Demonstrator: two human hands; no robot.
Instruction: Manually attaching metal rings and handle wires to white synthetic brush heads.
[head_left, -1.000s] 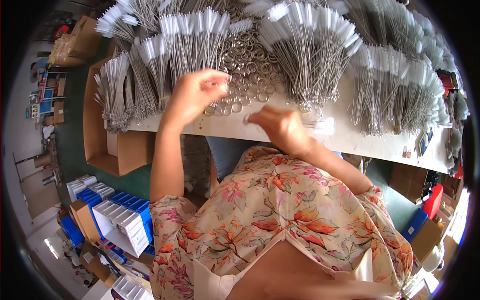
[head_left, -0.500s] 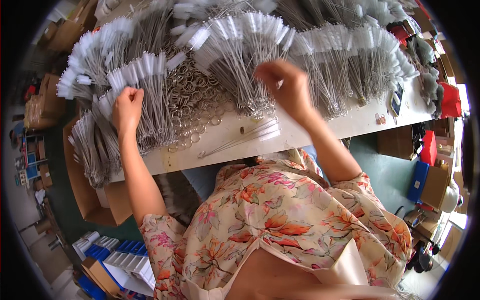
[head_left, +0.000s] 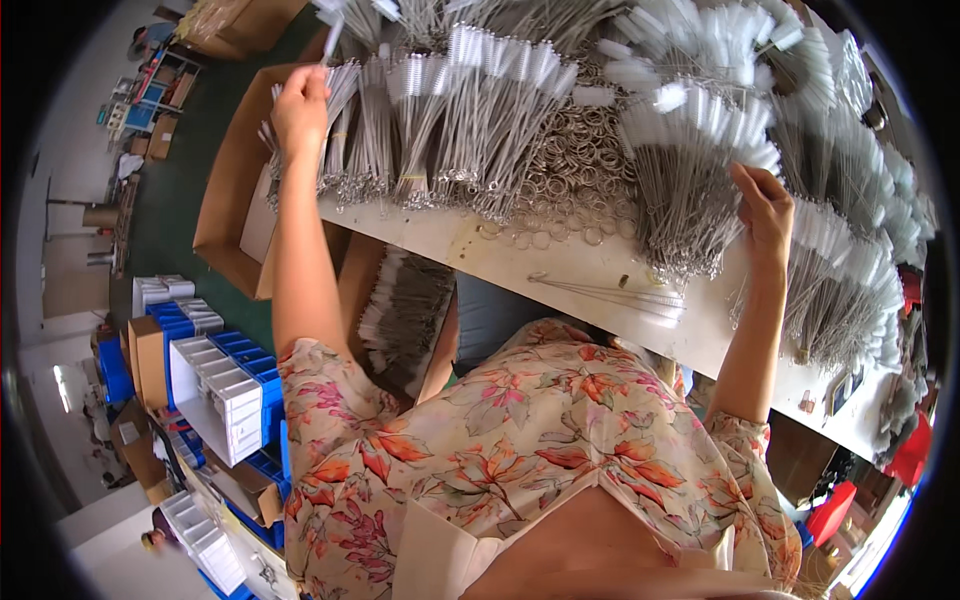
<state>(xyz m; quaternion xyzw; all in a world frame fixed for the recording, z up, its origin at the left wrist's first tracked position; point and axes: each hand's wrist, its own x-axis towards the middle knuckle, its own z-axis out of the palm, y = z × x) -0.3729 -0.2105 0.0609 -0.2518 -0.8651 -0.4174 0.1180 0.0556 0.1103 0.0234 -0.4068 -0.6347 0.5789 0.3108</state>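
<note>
Brushes are being gathered: we are pinching one wire brush (head_left: 333,35) in our left hand (head_left: 300,105); our right hand (head_left: 765,210), fingers spread open, is pressing a bundle of brushes (head_left: 690,180). Next probably calls for pulling another single brush free.

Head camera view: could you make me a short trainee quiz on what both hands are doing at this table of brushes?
1. True or false: the left hand is raised over a bundle of thin wire brushes.
2. The right hand touches: A) a blue bin B) a bundle of white-tipped brushes C) a cardboard box.
3. What lies heaped mid-table between the bundles?

Key: 1 true; 2 B; 3 metal rings.
</note>
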